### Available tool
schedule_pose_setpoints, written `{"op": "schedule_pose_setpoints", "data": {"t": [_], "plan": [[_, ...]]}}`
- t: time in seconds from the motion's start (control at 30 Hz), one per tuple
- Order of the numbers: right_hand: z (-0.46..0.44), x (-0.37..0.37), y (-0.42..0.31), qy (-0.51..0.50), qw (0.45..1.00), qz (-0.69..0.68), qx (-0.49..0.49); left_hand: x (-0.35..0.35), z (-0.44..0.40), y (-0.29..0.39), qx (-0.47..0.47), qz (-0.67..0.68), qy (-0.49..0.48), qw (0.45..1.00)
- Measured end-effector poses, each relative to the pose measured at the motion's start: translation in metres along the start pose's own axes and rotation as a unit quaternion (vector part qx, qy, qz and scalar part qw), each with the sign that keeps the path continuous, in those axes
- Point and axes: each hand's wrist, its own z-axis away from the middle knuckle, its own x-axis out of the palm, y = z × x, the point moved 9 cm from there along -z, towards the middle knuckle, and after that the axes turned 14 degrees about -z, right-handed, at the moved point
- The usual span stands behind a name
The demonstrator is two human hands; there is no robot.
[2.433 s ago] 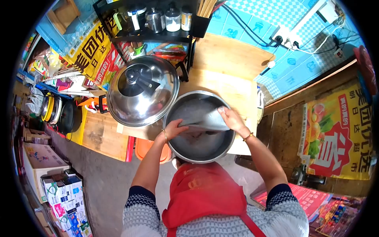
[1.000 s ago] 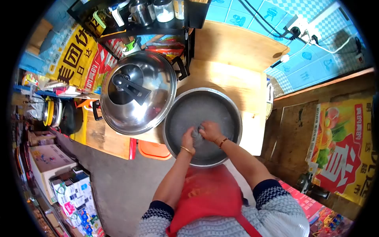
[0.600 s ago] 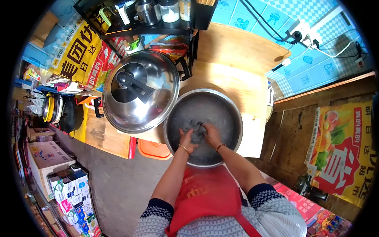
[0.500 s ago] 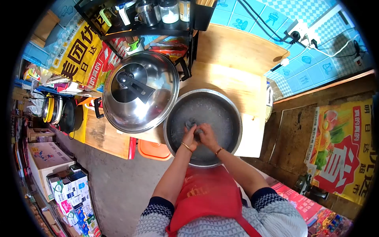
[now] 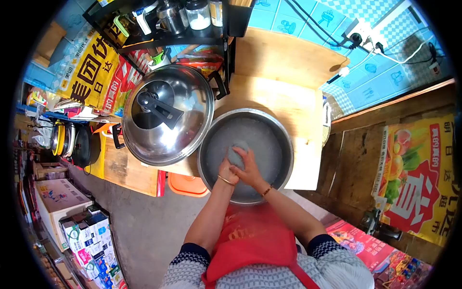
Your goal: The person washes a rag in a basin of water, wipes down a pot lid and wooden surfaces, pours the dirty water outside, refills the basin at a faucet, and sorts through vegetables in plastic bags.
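Head view, hands: the left hand (image 5: 227, 172) and right hand (image 5: 246, 169) are pressed together, both grasping a bunched grey cloth (image 5: 237, 150); the right fingers curl over it, while the left fingers are partly hidden.
Cloth: squeezed between the palms, above the inside of the basin.
Basin: a round metal basin (image 5: 286, 151) standing near the front edge of the wooden surface (image 5: 306, 147), just ahead of the red apron (image 5: 255, 236).
Lidded pan: a shiny domed lid (image 5: 180, 137) with a black handle, left of the basin.
Shelf: a black rack (image 5: 178, 43) holding jars (image 5: 198, 17), behind the lid.
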Motion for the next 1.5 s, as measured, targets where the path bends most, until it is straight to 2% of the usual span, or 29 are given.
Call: {"op": "schedule_pose_setpoints", "data": {"t": [0.03,0.07,0.13,0.2,0.23,0.33,0.43,0.5,0.53,0.6,0.63,0.7,0.73,0.8,0.83,0.9,0.93,1.0,1.03,1.07,1.1,1.13,1.17,1.2,1.23,1.33,1.4,1.43,1.5], "plan": [[-0.006,0.002,0.0,0.0,1.0,-0.002,0.002,0.003,0.0,-0.004,-0.002,-0.001,0.002,1.0],[-0.011,-0.002,-0.001,0.039,0.999,-0.032,-0.005,0.01,0.001,0.009,0.102,-0.059,0.008,0.993],[-0.018,-0.009,-0.003,0.081,0.995,-0.059,-0.008,0.025,0.008,0.03,0.2,-0.117,0.01,0.973],[-0.022,-0.011,0.001,0.094,0.995,-0.012,0.021,0.026,0.004,0.034,0.202,-0.276,0.054,0.938],[-0.025,-0.009,0.001,0.092,0.995,-0.013,0.022,0.025,0.002,0.031,0.202,-0.275,0.057,0.938],[-0.026,-0.017,0.018,0.143,0.985,-0.05,0.077,0.005,0.003,0.038,0.281,-0.399,0.185,0.853],[-0.028,-0.016,0.047,0.123,0.977,-0.092,0.146,0.008,0.008,0.043,0.229,-0.593,0.221,0.74],[-0.025,0.002,0.074,0.02,0.957,-0.138,0.254,-0.002,0.036,0.043,0.157,-0.461,0.308,0.817],[-0.03,0.0,0.069,0.014,0.957,-0.137,0.254,-0.023,0.032,0.031,0.157,-0.457,0.312,0.818],[-0.031,0.012,0.067,-0.2,0.92,0.152,0.302,-0.043,0.016,0.002,0.214,-0.538,0.207,0.789],[-0.035,0.01,0.074,-0.205,0.919,0.156,0.298,-0.039,0.022,0.002,0.235,-0.559,0.173,0.776],[-0.053,0.027,0.055,-0.278,0.935,0.216,0.05,-0.03,0.055,0.017,0.283,-0.693,0.251,0.613],[-0.063,0.029,0.053,-0.282,0.933,0.217,0.046,-0.024,0.073,0.03,0.284,-0.69,0.256,0.615],[-0.071,0.067,0.039,-0.443,0.844,0.294,-0.073,-0.021,0.094,0.039,0.202,-0.789,0.231,0.533],[-0.086,0.076,0.034,-0.451,0.84,0.287,-0.085,-0.034,0.096,0.037,0.198,-0.786,0.246,0.531],[-0.087,0.1,0.019,-0.518,0.719,0.376,-0.27,-0.068,0.085,0.013,0.217,-0.784,0.218,0.539],[-0.085,0.101,0.026,-0.505,0.698,0.384,-0.332,-0.079,0.082,-0.005,0.29,-0.806,0.235,0.459],[-0.08,0.096,0.052,-0.447,0.658,0.402,-0.454,-0.122,0.058,-0.047,0.204,-0.76,0.22,0.577],[-0.08,0.09,0.025,-0.464,0.634,0.39,-0.48,-0.121,0.064,-0.045,0.151,-0.772,0.213,0.58],[-0.09,0.079,0.065,-0.439,0.692,0.41,-0.401,-0.108,0.078,-0.038,0.153,-0.789,0.196,0.562],[-0.085,0.064,0.057,-0.517,0.646,0.436,-0.355,-0.095,0.091,-0.031,0.157,-0.805,0.178,0.544],[-0.097,0.045,0.042,-0.468,0.757,0.409,-0.202,-0.088,0.103,-0.028,0.18,-0.817,0.178,0.518],[-0.083,0.034,0.019,-0.479,0.722,0.402,-0.296,-0.081,0.115,-0.025,0.204,-0.828,0.18,0.491],[-0.073,0.013,0.051,-0.514,0.703,0.399,-0.285,-0.074,0.114,-0.033,0.205,-0.853,0.157,0.453],[-0.07,-0.007,0.058,-0.492,0.737,0.389,-0.251,-0.069,0.114,-0.038,0.204,-0.877,0.135,0.413],[-0.049,-0.046,0.028,-0.422,0.833,0.345,-0.095,-0.061,0.132,-0.03,0.256,-0.863,0.16,0.404],[-0.017,-0.082,0.082,-0.383,0.828,0.403,-0.076,-0.068,0.131,-0.036,0.275,-0.862,0.171,0.391],[0.005,-0.077,0.053,-0.396,0.822,0.38,-0.151,-0.072,0.13,-0.038,0.289,-0.86,0.179,0.38],[0.042,-0.09,0.053,-0.345,0.858,0.369,-0.094,-0.08,0.134,-0.037,0.309,-0.835,0.2,0.408]]}}
